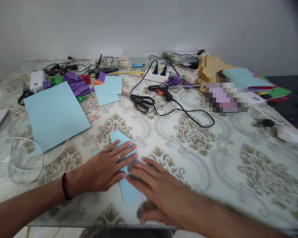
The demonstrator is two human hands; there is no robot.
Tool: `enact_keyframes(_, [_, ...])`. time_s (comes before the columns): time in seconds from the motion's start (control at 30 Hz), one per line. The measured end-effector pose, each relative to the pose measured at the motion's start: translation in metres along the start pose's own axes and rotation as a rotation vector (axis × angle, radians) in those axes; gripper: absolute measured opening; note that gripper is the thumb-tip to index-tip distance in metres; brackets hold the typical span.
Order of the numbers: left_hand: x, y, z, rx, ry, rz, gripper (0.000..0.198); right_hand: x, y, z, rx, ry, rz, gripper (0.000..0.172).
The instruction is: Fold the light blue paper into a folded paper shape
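Observation:
A light blue piece of paper lies on the patterned table cover, partly hidden under my hands. My left hand rests flat across it, fingers stretched out and pointing right, a ring on one finger. From the right, my right hand reaches in with its fingers apart, slightly blurred, the fingertips at the paper's right edge. Whether those fingertips press on the paper I cannot tell. A small blue corner of paper shows to the left of my left hand.
A large light blue sheet lies at the left, with smaller blue squares behind. Scissors and a corded glue gun lie mid-table. A power strip, purple paper pieces and stacked coloured sheets are farther back.

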State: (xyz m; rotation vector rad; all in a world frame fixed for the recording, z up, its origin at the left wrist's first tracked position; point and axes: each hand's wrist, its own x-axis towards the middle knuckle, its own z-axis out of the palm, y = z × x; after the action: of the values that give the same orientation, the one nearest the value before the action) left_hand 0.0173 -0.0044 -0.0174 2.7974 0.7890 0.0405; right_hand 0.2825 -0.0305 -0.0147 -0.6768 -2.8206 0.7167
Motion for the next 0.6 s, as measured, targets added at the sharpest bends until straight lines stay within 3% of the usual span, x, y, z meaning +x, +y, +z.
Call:
enact_keyframes(0.13, [-0.009, 0.01, -0.004, -0.055, -0.011, 0.112, 0.059, -0.015, -0.028, 0.033, -0.033, 0.033, -0.034, 0.087])
enact_keyframes(0.27, [-0.016, 0.017, -0.007, -0.072, -0.05, 0.141, 0.057, -0.016, -0.039, 0.057, -0.117, 0.266, -0.04, 0.053])
enact_keyframes(0.47, [-0.02, 0.018, -0.004, -0.106, 0.015, 0.141, 0.057, -0.01, -0.038, 0.064, -0.097, 0.291, -0.046, 0.057])
enact_keyframes(0.6, [-0.023, 0.027, -0.001, -0.135, 0.024, 0.188, 0.06, -0.015, -0.042, 0.071, -0.093, 0.41, -0.103, 0.035])
